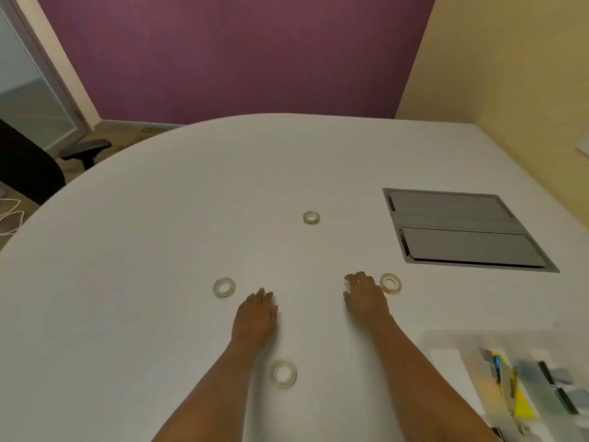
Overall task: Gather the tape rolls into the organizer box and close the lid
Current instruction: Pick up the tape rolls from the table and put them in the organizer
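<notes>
Several clear tape rolls lie flat on the white table: a far roll (311,217), a left roll (224,287), a right roll (390,283) with a reddish core, and a near roll (283,373) between my forearms. My left hand (256,315) rests palm down, just right of the left roll and apart from it. My right hand (365,296) lies flat with its fingers close beside the right roll. Neither hand holds anything. The clear organizer box (459,355) sits at the lower right, open, with compartments of small items.
The white table (159,250) has a curved far edge. A grey metal cable hatch (462,229) is set into it at the right. A black office chair (28,167) stands off the left edge. Yellow wall runs along the right side.
</notes>
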A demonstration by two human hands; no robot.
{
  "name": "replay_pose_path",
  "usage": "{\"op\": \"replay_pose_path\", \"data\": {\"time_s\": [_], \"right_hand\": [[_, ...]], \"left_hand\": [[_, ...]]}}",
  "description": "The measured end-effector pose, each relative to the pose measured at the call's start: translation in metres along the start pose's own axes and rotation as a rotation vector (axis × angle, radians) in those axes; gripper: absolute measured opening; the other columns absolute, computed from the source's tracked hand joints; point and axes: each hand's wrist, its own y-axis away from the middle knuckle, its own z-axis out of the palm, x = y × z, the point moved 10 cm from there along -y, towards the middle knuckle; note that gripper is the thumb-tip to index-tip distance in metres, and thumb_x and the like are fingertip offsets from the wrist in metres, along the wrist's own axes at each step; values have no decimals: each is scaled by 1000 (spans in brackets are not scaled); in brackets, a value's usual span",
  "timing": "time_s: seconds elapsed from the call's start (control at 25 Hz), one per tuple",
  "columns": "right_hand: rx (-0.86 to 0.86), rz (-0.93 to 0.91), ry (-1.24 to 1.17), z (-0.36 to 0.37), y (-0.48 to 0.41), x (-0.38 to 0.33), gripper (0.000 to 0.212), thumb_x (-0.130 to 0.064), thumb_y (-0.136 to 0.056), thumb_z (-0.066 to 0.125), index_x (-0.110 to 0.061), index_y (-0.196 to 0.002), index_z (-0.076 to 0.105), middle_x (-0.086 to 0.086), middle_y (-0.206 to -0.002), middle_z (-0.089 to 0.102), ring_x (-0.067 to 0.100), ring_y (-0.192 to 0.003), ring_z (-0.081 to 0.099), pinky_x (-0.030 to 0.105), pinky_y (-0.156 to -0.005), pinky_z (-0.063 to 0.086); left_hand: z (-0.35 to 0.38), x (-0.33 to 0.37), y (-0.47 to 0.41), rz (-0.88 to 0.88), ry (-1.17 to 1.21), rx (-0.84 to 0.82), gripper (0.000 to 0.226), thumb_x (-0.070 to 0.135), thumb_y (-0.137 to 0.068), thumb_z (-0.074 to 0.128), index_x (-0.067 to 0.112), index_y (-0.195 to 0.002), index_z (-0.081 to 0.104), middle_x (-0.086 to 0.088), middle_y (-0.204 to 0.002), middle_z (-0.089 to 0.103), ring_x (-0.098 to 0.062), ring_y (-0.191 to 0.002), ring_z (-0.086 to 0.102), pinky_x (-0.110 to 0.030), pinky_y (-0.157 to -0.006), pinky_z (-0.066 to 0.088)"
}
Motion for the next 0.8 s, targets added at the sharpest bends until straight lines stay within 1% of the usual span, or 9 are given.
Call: {"op": "replay_pose_path", "data": {"time_s": [0.08, 0.16, 0.28, 0.36, 0.44, 0.52, 0.72, 0.8], "right_hand": [[-7, -5, -43, 6, -24, -2, 44, -26, -100, 41, -15, -142, 34, 4, -144, 37, 20, -131, 40, 32, -102, 41], [-5, -10, -86, 10, -47, -7, 47, -24, -100, 42, -14, -144, 31, 5, -148, 33, 21, -133, 38, 34, -103, 42], [-5, 1, -173, 17, -85, -15, 49, -22, -99, 44, -14, -145, 29, 6, -149, 30, 22, -136, 35, 37, -101, 44], [26, 11, -227, 16, -108, -20, 51, -23, -99, 45, -14, -146, 28, 7, -151, 28, 22, -138, 32, 38, -104, 44], [75, 38, -266, 12, -130, -23, 54, -25, -98, 47, -16, -147, 28, 8, -152, 27, 23, -139, 31, 38, -105, 43], [107, 57, -272, 8, -150, -26, 55, -27, -97, 49, -19, -147, 28, 9, -151, 27, 24, -138, 32, 39, -104, 44], [101, 37, -160, -1, -185, -40, 56, -31, -98, 48, -27, -149, 24, 13, -151, 24, 27, -134, 35, 42, -102, 47], [103, 20, -107, -3, -192, -44, 52, -31, -98, 47, -27, -147, 28, 12, -151, 24, 28, -133, 35, 43, -99, 48]], "left_hand": [[13, -6, -18, -21, 57, -16, 49, 30, -103, 26, 16, -150, 21, -3, -160, 16, -19, -147, 18, -32, -119, 17], [23, -8, -34, -16, 51, 7, 52, 31, -103, 24, 18, -152, 13, -2, -162, 6, -18, -149, 7, -33, -122, 8], [33, -9, -55, -17, 45, 89, 53, 35, -102, 20, 24, -152, 5, 2, -162, -3, -15, -150, -4, -34, -122, -4], [32, -10, -66, -14, 12, 164, 54, 38, -101, 21, 27, -152, 6, 4, -162, -1, -14, -150, -3, -34, -121, -5], [30, -10, -78, -14, 7, 214, 54, 40, -101, 23, 28, -152, 10, 5, -162, 4, -14, -150, 1, -36, -121, -4], [29, -10, -93, -11, 0, 223, 54, 41, -100, 21, 29, -151, 10, 6, -162, 4, -14, -150, 0, -37, -122, -4], [28, -11, -115, -28, -3, 210, 54, 43, -100, 17, 30, -151, 5, 7, -162, -1, -12, -149, -5, -39, -123, -5], [27, -11, -116, -27, 4, 212, 54, 43, -100, 17, 31, -151, 5, 7, -162, -1, -12, -149, -6, -38, -123, -5]]}}
